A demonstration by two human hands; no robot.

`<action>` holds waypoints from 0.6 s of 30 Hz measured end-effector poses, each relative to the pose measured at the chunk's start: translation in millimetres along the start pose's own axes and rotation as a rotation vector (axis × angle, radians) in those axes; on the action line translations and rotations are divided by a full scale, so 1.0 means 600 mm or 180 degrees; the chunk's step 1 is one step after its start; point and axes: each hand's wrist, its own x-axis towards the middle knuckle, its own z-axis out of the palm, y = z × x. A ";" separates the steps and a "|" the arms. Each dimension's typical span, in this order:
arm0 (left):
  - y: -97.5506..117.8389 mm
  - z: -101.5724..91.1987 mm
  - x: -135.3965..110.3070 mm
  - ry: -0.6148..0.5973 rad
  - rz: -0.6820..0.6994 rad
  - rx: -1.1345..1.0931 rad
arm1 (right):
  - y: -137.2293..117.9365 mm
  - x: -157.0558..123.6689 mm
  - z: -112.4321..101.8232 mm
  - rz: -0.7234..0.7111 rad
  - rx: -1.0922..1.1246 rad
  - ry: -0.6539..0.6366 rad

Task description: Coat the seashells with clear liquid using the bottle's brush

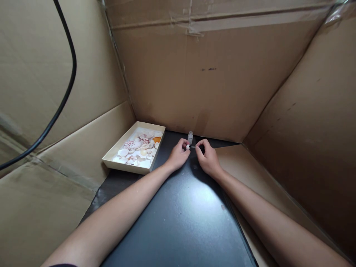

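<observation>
My left hand (178, 154) pinches a small white shell (188, 147) at the far end of a black mat (180, 215). My right hand (208, 157) is closed on a thin brush-like stick (193, 147) whose tip meets the shell. A small clear bottle (190, 137) stands upright just behind both hands, apart from them. Both forearms reach forward over the mat.
A cream tray (111, 157) with several white, pink-speckled and orange shells (140, 146) lies left of my hands. Brown cardboard walls (194, 81) enclose the space on three sides. A black cable (66, 92) hangs at the upper left.
</observation>
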 end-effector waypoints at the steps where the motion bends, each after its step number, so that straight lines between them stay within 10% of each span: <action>1: 0.000 0.000 0.000 0.0003 -0.0001 -0.0008 | 0.000 -0.001 0.000 -0.0037 0.0055 0.0011; 18: 0.001 0.001 0.001 0.0099 -0.0028 0.0004 | 0.003 0.001 0.002 -0.0223 0.0220 0.0012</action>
